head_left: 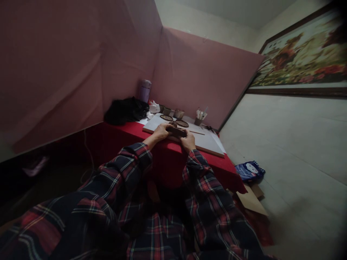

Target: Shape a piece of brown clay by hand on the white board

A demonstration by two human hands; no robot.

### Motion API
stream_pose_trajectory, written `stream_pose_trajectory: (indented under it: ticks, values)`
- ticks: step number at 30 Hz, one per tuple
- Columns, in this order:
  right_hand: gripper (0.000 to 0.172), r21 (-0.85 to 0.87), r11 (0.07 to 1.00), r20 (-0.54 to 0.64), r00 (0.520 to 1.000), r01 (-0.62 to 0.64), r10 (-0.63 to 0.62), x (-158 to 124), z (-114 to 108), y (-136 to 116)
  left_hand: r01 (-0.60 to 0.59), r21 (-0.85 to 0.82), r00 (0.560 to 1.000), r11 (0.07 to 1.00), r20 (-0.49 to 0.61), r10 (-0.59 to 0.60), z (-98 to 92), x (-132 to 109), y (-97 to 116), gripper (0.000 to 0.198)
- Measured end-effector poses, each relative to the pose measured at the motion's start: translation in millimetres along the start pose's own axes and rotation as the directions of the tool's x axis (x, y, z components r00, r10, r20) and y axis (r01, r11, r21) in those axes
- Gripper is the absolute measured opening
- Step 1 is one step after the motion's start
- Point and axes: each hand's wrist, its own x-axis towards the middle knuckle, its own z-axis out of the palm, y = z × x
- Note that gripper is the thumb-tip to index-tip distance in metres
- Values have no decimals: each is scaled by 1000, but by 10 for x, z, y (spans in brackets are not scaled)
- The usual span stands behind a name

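Observation:
Between my two hands is a dark brown slab (177, 132), probably clay, held at the near edge of a pale board (208, 143). My left hand (162, 131) grips its left end, and my right hand (188, 141) closes around its right end. Just behind the slab is a small dark brown lump (172, 124); I cannot tell whether it touches the slab. Farther back on the board lie two flat brown rounds, one at the left (166, 117) and one at the right (182, 124). A thin stick (197, 133) lies to the right of my hands.
Small pots (179, 114) and a cup of tools (200, 116) stand along the back. At the left are a black cloth or bag (127, 110) and a purple bottle (145, 91). A red cloth (173, 159) covers the table. Pink sheeting (206, 76) hangs behind.

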Motion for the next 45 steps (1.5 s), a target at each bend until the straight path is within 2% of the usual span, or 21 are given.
stream_pose_trajectory:
  ticks: [18, 34, 45]
  values:
    - [29, -27, 1000, 13, 1000, 11, -10, -9, 4, -5, 0, 44, 1000, 999, -5, 0, 10, 16, -73, 34]
    - [31, -54, 999, 26, 1000, 4, -3, -11, 1, 7, 51, 33, 998, 998, -24, -50, 10, 3, -1, 34]
    - [33, -75, 997, 35, 999, 10, -7, -5, 2, 23, 58, 34, 998, 998, -22, -57, 15, 3, -33, 35]
